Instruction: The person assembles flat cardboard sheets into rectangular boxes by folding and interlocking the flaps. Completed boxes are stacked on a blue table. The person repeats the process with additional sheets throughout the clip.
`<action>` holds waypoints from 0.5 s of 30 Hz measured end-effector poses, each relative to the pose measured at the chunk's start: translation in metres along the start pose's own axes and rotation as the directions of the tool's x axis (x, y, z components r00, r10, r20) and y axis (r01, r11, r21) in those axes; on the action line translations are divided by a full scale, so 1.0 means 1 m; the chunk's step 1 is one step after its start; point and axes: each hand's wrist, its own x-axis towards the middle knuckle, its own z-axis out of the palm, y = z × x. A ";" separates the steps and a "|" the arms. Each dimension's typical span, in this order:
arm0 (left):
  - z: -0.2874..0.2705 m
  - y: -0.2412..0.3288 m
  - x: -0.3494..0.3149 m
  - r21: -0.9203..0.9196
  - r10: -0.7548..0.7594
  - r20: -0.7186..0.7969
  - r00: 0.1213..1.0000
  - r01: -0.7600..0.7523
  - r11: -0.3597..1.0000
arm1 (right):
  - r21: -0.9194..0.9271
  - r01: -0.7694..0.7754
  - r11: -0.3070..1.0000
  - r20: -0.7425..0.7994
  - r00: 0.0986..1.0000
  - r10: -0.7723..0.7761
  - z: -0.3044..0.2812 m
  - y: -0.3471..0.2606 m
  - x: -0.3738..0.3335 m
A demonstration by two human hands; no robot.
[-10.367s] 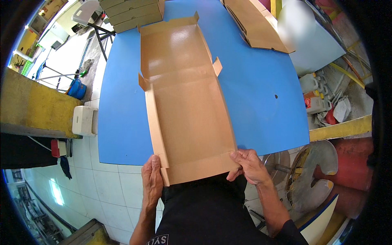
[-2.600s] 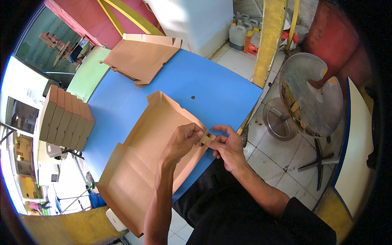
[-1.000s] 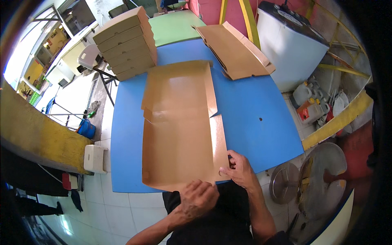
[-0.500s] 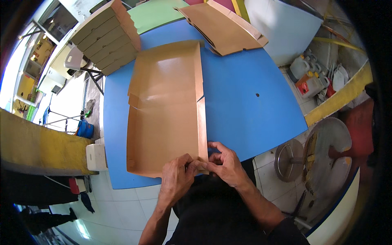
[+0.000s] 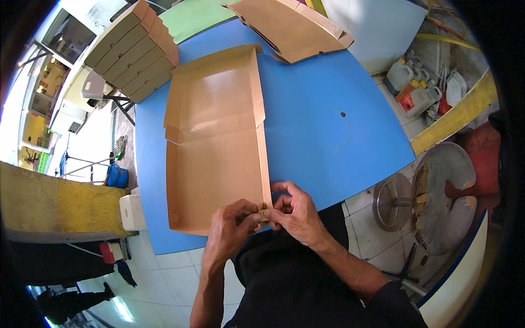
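An opened brown cardboard box point(image 5: 216, 169) lies on the blue table point(image 5: 311, 136), its lid folded back toward the far side. At the box's near right corner, my left hand point(image 5: 232, 224) pinches the cardboard between thumb and fingers. Beside it, my right hand point(image 5: 295, 213) grips the same corner from the outer side, its thumb close to the left one. A small folded corner flap shows between the fingertips. The fingers partly hide how that flap sits.
A stack of closed cardboard boxes point(image 5: 134, 54) stands at the far left. Flat, unfolded cardboard sheets point(image 5: 290, 27) lie at the far edge. A round stool point(image 5: 445, 191) is right of the table, with plastic jugs point(image 5: 413, 90) on the floor beyond it.
The view has shifted slightly. My fingers have moved a little at the corner, where a small flap now shows between them. Both hands still hold the box.
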 end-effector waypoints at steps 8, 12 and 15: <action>-0.004 0.000 0.001 -0.015 0.002 0.025 1.000 -0.002 1.000 | -0.103 0.038 0.994 0.136 0.990 -0.024 -0.010 -0.012 0.004; -0.004 -0.005 0.007 0.299 0.073 0.046 0.996 -0.083 0.951 | -0.057 0.022 0.998 0.193 0.981 -0.011 -0.008 -0.014 0.009; -0.008 -0.006 0.011 0.301 0.025 0.074 0.997 -0.047 0.953 | -0.049 0.015 0.999 0.215 0.977 -0.004 -0.005 -0.016 0.011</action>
